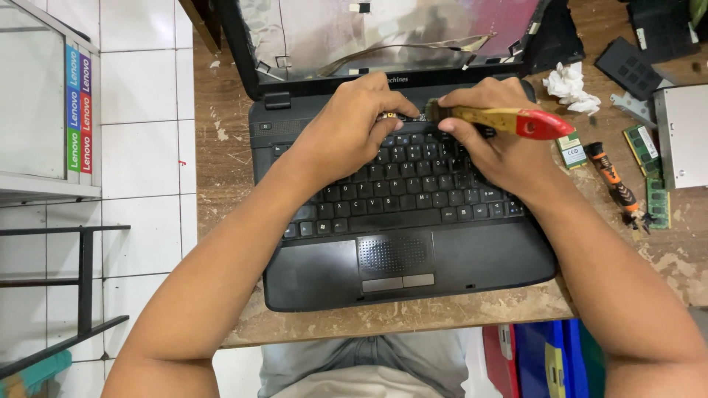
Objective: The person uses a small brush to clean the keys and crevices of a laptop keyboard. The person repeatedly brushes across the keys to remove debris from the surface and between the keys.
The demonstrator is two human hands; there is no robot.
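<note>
My right hand (501,151) has its grip clamped on a paintbrush (509,120) with a wooden handle and red end, bristles at the top edge of the keyboard (402,184) of the black laptop (402,250). My left hand (346,133) rests fingers curled on the keys, holding nothing. At three o'clock on the worn wooden surface (221,169) lie an orange screwdriver (612,180), green memory sticks (649,173) and crumpled tissue (571,87).
</note>
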